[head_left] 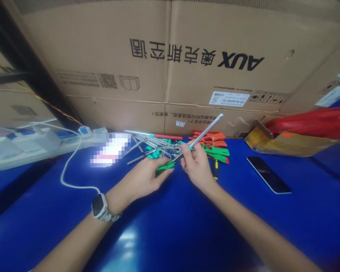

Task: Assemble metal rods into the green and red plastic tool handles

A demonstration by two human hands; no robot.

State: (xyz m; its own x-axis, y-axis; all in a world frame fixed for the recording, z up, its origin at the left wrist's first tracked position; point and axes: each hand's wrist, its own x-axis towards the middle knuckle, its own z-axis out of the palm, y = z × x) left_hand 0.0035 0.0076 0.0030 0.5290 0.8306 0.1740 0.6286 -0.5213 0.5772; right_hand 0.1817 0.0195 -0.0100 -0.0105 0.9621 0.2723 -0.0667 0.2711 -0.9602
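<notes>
A green plastic piece (166,166) is pinched between the thumb and fingers of my left hand (143,178). My right hand (198,168) is closed around a silver metal tube (209,128), which slants up to the right and has a teal ring near the fingers. The tube's dark lower end reaches the green piece; I cannot tell whether it sits inside. Just behind both hands lies a pile of thin metal rods (166,145) mixed with teal parts. Orange plastic pieces (215,139) and more green pieces (217,152) are stacked beside my right hand.
A large cardboard box (102,45) stands along the back of the blue table (170,234). On the right are a dark phone (268,175) and a yellow-brown carton (294,145). A black-yellow handle (215,169) lies near my right wrist. Power strip (25,156) and white cable (64,170) are left.
</notes>
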